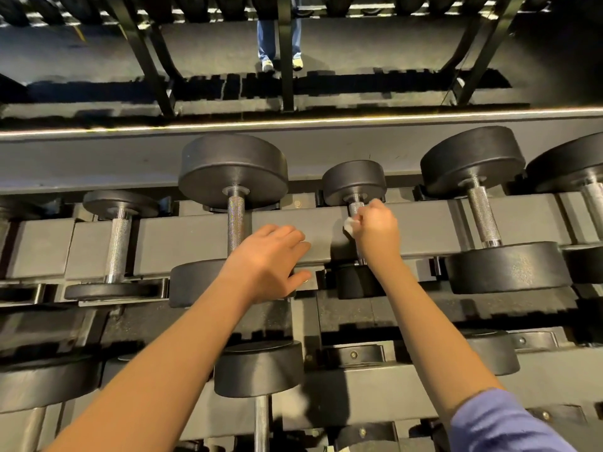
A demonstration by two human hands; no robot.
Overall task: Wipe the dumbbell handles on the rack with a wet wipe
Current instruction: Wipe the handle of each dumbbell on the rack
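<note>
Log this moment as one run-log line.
right hand: grips wet wipe against small dumbbell handle | left hand: rests on rack beam | stage: wiping handle

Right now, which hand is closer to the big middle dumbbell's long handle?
Left. The left hand rests on the rack beam beside that long handle; the right hand is farther right, pressing the wet wipe on the small dumbbell's handle.

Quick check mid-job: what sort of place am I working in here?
Most likely a gym's free-weight area. Black dumbbells with round heads sit in rows on a tiered rack, and the right hand holds a white wipe on one knurled steel handle.
</note>
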